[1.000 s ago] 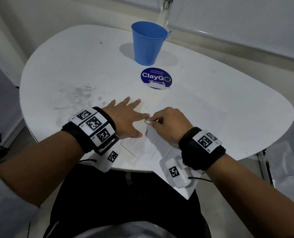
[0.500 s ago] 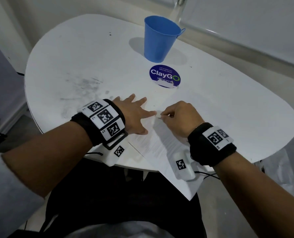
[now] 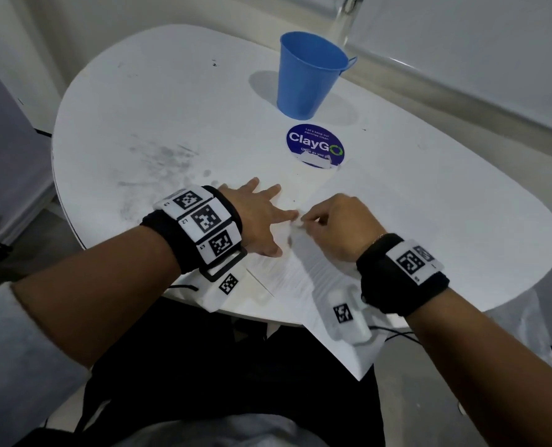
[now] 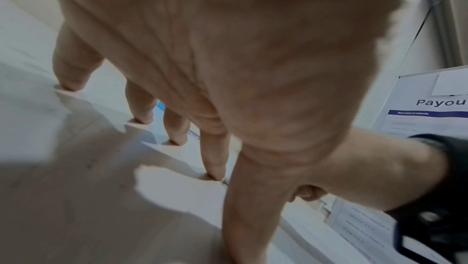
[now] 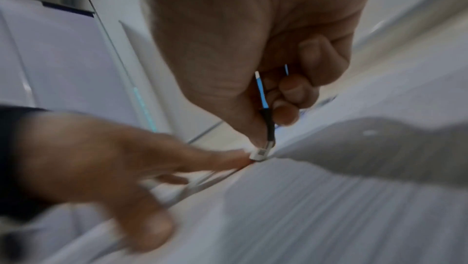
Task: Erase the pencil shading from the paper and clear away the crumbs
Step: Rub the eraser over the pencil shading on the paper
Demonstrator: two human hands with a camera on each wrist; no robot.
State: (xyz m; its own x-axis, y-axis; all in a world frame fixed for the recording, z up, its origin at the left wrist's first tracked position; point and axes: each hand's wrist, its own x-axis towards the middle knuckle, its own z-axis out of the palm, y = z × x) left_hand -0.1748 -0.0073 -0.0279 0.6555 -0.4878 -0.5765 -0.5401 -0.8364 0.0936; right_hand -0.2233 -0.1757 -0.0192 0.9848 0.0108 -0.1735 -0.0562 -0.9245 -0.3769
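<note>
The paper is a white printed sheet lying at the near edge of the table, one corner hanging over the rim toward the person; its lines of text blur in the head view, and no shading is legible. The left hand lies flat on the sheet with fingers straight and spread, fingertips pressing down. The right hand is curled, thumb and forefinger pinching a small white eraser with a blue and black sleeve, its tip touching the paper just beside the left forefinger. The table is white and rounded, smudged grey at the left. A blue cup stands at the far side, a round blue ClayGo sticker between it and the sheet. Pale walls surround the table.
</note>
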